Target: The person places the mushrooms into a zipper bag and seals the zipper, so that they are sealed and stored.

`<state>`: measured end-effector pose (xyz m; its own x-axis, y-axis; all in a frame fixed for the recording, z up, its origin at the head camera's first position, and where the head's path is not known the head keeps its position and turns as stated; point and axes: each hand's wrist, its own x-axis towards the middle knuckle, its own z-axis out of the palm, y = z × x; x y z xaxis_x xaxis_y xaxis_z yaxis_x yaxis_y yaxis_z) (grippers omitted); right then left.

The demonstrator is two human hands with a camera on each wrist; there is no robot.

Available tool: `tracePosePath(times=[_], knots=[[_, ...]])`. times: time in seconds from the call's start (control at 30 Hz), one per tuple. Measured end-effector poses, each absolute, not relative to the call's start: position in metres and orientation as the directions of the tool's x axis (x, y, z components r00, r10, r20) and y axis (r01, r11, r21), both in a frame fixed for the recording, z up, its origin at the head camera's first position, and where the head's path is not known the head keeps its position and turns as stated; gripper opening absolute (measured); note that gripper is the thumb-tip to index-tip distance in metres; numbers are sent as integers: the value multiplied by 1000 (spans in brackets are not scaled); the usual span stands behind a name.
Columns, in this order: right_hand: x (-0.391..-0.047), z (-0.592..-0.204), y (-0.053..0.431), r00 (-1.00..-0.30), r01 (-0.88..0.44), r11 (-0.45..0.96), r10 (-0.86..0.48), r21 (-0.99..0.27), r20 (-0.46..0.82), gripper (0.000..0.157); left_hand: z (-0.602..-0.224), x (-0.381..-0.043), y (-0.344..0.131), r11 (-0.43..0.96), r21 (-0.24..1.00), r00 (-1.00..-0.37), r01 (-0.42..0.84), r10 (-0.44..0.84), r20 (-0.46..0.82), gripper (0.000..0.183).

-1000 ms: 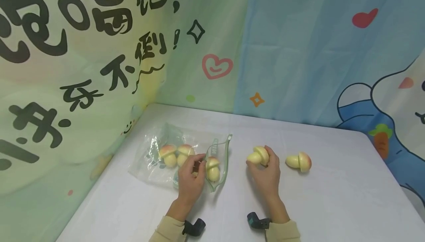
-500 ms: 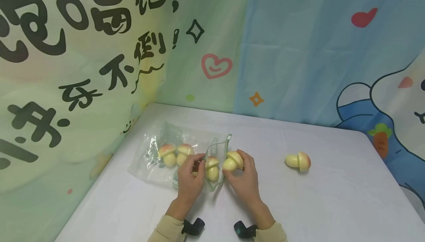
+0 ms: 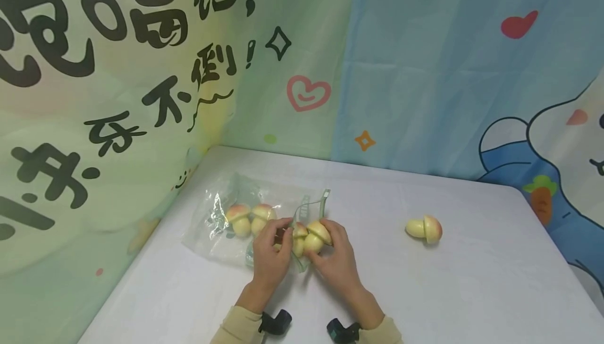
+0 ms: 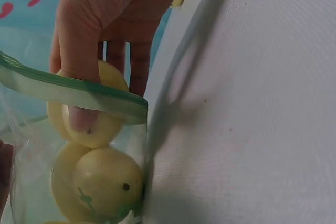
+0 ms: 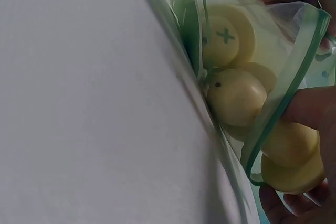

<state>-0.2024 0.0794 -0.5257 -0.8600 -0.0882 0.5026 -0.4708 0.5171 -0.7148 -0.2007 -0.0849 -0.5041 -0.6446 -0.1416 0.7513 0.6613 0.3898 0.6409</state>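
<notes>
The right hand (image 3: 338, 257) clamps a toy mushroom (image 3: 317, 235) in its thumb and fingers — the stem points left, into the clear bag (image 3: 212, 243). The left hand (image 3: 271, 254) pinches the bag; another mushroom (image 3: 298, 245) sits between.

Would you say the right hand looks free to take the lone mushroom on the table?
Probably not yet: the right hand holds another mushroom at the open bag, though nothing visible blocks the lone mushroom.

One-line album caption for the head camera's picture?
Right hand holds a mushroom at the mouth of a clear bag gripped by the left hand, another mushroom on the table.
</notes>
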Motion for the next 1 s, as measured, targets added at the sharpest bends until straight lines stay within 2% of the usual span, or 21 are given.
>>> tracePosePath(times=[0.13,0.47,0.77,1.0], knots=[[-202,-528,77,-851,-483,545,-109,-685,513,73,-503,-200,-84,400,638,-644,658,-140,752,19],[-200,-528,74,-866,-458,540,-91,-706,492,68,-503,-200,-84,392,643,-650,658,-137,748,20],[-200,-529,74,-844,-516,473,-140,-714,517,58,-502,-199,-83,394,653,-663,647,-132,737,21],[-199,-533,73,-850,-525,375,-197,-764,488,52,-504,-199,-83,391,658,-664,643,-145,734,21]])
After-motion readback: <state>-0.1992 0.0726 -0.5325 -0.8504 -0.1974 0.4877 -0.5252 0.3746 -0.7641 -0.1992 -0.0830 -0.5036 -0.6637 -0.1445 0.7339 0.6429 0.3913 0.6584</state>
